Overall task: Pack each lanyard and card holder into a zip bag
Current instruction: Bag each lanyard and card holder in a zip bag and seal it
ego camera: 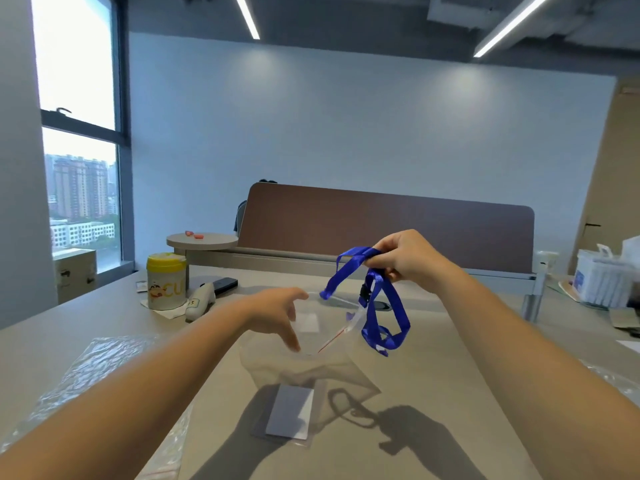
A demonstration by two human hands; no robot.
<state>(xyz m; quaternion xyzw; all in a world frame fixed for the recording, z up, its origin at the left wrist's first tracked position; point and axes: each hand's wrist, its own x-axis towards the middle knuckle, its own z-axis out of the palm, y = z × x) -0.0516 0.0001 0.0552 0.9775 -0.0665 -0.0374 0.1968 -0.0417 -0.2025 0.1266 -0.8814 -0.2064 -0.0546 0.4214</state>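
Note:
My right hand [403,259] is raised above the table, pinching a bunched blue lanyard [375,299] whose loops and black clip dangle below it. My left hand [277,315] holds up a clear zip bag [311,355] by its mouth, fingers spread at the opening; the red zip strip runs toward the lanyard's lower loops, which hang just right of the opening. A card holder with a white card [291,415] lies flat on the table under the bag, near me.
A stack of clear zip bags [90,372] lies at the left on the beige table [450,375]. A yellow-lidded canister [166,280], a white device and a dark phone stand at the back left. Boxes and packets sit at the far right.

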